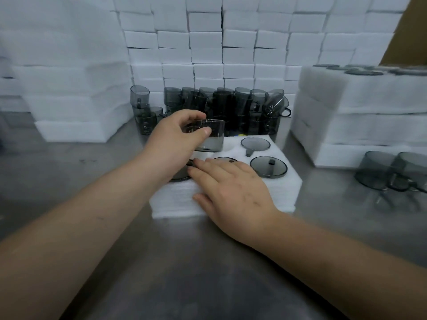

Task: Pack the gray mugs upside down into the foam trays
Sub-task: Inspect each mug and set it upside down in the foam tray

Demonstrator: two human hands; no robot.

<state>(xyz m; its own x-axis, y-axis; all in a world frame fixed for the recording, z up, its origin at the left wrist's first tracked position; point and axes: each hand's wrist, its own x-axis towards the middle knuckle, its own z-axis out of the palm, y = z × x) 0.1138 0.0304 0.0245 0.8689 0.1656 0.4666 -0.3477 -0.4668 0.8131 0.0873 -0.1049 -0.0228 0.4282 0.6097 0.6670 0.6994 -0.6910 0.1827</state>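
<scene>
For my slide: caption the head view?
Left hand holds gray mug over foam tray; right hand rests on the tray.

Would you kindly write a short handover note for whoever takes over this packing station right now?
Left hand: grips a gray mug over the back row of the foam tray.
Right hand: lies flat on the tray's front, holding nothing.
Done: at least four seated mugs are upside down in the tray, two partly hidden by the hands.
Left: seat the held mug, then fill any free slots from the loose mugs behind the tray.
</scene>
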